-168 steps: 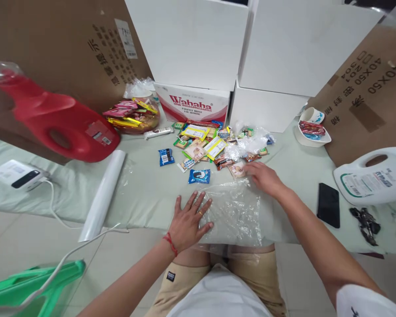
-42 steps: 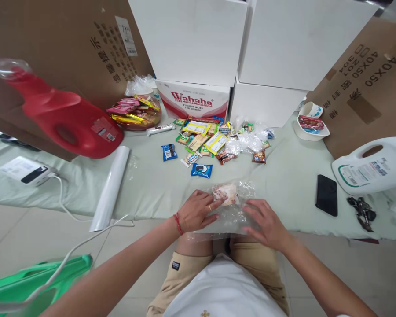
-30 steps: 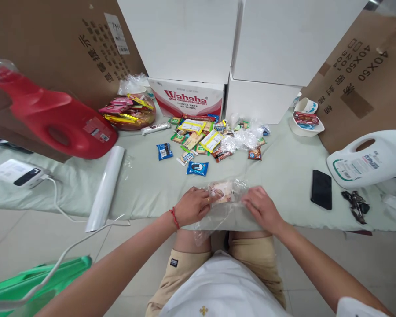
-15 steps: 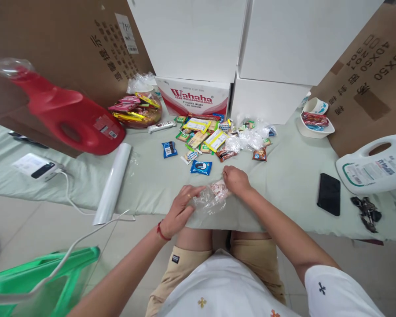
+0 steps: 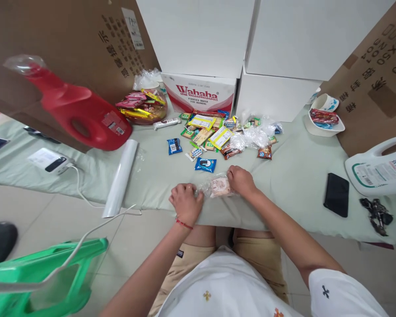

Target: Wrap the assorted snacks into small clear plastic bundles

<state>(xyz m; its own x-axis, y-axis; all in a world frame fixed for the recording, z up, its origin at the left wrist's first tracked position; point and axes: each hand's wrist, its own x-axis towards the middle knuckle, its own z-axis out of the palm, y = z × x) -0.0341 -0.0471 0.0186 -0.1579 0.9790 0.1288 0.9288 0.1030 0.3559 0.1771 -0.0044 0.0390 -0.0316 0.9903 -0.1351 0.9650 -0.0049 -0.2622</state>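
Between my hands, near the table's front edge, lies a small pinkish snack packet point(image 5: 220, 186) wrapped in clear plastic film point(image 5: 204, 185). My right hand point(image 5: 241, 180) is closed on the right end of the film, beside the packet. At the left end, my left hand point(image 5: 186, 200) has its fingers curled down and the thumb at the film, so it grips that side. Just beyond them lies a blue snack packet point(image 5: 205, 165). Farther back is a pile of assorted snack packets point(image 5: 203, 132), with crumpled clear plastic point(image 5: 255, 135) on its right side.
To the left stand a red jug point(image 5: 86, 116), a bowl of snacks point(image 5: 152, 115), a white roll point(image 5: 120, 178) and a small white device point(image 5: 49, 160) with a cable. On the right are a phone point(image 5: 336, 194), keys point(image 5: 376, 215), a white bottle point(image 5: 379, 169) and a white bowl point(image 5: 325, 130). White boxes point(image 5: 280, 97) stand behind.
My left hand has turned over and curled its fingers at the film's left end. The film is drawn out leftward, and the pinkish packet shows more fully. My right hand keeps its hold.
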